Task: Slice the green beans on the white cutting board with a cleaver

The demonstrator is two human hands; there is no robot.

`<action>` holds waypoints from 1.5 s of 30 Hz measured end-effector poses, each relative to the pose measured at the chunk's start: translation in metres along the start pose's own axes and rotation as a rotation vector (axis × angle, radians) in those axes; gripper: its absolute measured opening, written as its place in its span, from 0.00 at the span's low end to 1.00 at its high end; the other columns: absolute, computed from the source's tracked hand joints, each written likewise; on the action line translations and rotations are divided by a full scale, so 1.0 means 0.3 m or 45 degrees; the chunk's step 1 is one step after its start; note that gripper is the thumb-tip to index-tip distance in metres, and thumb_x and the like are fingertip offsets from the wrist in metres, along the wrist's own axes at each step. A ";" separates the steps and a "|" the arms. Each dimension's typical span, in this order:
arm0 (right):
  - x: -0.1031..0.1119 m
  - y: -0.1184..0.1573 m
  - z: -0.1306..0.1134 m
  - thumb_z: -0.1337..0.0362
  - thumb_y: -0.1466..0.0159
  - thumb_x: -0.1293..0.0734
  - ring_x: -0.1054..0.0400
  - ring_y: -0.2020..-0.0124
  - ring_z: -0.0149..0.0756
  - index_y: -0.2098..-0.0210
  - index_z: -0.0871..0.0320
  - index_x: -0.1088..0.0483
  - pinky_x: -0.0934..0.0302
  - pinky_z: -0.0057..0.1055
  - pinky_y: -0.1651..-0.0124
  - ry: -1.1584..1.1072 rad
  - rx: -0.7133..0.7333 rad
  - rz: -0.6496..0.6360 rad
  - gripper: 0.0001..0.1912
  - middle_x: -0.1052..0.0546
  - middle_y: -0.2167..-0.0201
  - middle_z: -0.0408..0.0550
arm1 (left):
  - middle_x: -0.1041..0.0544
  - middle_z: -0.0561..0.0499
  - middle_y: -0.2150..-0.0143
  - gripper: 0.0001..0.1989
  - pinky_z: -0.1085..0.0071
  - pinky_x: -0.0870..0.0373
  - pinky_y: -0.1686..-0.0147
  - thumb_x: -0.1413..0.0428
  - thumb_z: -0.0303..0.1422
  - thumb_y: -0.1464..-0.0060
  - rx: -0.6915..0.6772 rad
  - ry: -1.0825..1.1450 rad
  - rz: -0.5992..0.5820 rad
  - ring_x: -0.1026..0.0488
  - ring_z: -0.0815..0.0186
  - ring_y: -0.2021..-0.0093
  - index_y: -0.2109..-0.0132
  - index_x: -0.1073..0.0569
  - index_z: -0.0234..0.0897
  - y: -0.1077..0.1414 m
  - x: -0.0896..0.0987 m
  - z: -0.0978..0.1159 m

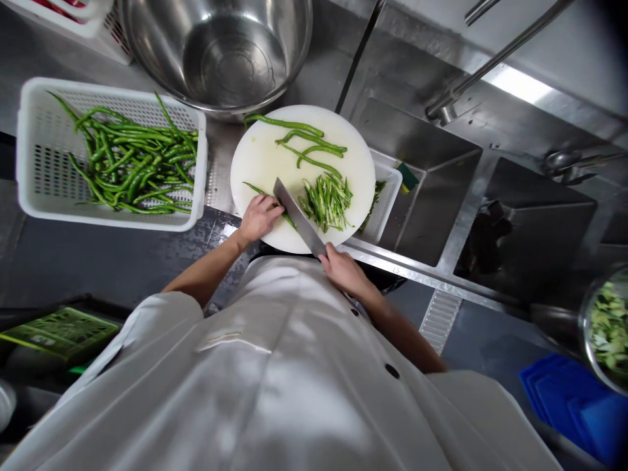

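My right hand is wrapped round the handle of a cleaver, whose broad blade points away across the round white cutting board. Under my left hand a long green chili pepper is pressed to the board. My fingers are curled beside the blade, and the pepper's other end shows past them near the cutting edge. Right of the blade lies a pile of sliced green chili. Several whole green chilies rest toward the board's far side.
A white basket of whole green chilies stands to the left. Behind the board is a large steel bowl. At the right are a steel sink, a smaller white basket beneath the board's edge, a sponge and a tap.
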State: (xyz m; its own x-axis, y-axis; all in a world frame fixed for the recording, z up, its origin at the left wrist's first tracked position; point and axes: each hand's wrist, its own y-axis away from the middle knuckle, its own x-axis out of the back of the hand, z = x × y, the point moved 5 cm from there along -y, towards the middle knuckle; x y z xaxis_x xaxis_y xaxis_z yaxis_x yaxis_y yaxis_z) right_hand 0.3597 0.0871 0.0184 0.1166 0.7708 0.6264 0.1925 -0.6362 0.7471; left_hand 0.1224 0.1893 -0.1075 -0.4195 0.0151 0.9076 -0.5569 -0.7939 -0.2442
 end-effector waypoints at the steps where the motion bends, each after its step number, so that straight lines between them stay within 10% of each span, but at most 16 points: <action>1: -0.001 -0.016 -0.011 0.58 0.19 0.47 0.23 0.50 0.50 0.35 0.61 0.39 0.41 0.33 0.56 -0.011 -0.002 0.016 0.20 0.18 0.52 0.61 | 0.22 0.43 0.52 0.15 0.55 0.31 0.48 0.51 0.30 0.30 -0.016 -0.003 -0.010 0.30 0.55 0.50 0.52 0.18 0.43 0.002 0.003 0.001; 20: 0.021 -0.084 -0.084 0.58 0.21 0.47 0.23 0.52 0.53 0.36 0.62 0.37 0.39 0.36 0.56 -0.078 0.069 0.102 0.20 0.18 0.54 0.63 | 0.21 0.42 0.53 0.17 0.53 0.28 0.47 0.55 0.27 0.31 0.064 0.198 0.014 0.28 0.55 0.52 0.52 0.21 0.41 0.020 -0.003 -0.012; 26: -0.004 -0.187 -0.090 0.58 0.21 0.45 0.24 0.51 0.53 0.35 0.61 0.36 0.38 0.37 0.54 -0.156 0.069 0.181 0.21 0.18 0.52 0.61 | 0.22 0.42 0.53 0.16 0.53 0.28 0.49 0.54 0.29 0.31 0.106 0.156 0.051 0.29 0.54 0.51 0.52 0.20 0.40 0.009 0.066 -0.114; 33: 0.006 -0.059 0.079 0.57 0.20 0.46 0.24 0.49 0.50 0.38 0.58 0.35 0.39 0.34 0.54 -0.074 -0.072 0.196 0.19 0.18 0.51 0.58 | 0.23 0.41 0.50 0.14 0.52 0.31 0.48 0.51 0.30 0.31 0.172 0.101 -0.061 0.32 0.51 0.48 0.52 0.19 0.41 -0.007 0.039 -0.084; 45: -0.016 0.110 0.028 0.56 0.20 0.46 0.22 0.56 0.50 0.40 0.57 0.36 0.42 0.33 0.60 0.112 -0.031 -0.020 0.17 0.17 0.58 0.57 | 0.23 0.42 0.54 0.14 0.53 0.32 0.51 0.49 0.30 0.32 0.162 0.121 -0.023 0.31 0.53 0.51 0.52 0.18 0.44 0.065 0.018 -0.004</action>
State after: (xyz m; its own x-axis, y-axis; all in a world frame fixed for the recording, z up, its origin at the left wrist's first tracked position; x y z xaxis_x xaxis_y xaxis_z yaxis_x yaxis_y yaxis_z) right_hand 0.3738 0.0627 0.0382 0.0272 0.7756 0.6306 0.1701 -0.6253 0.7616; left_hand 0.1083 0.1746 -0.1079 -0.4796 0.0829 0.8735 -0.4722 -0.8635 -0.1773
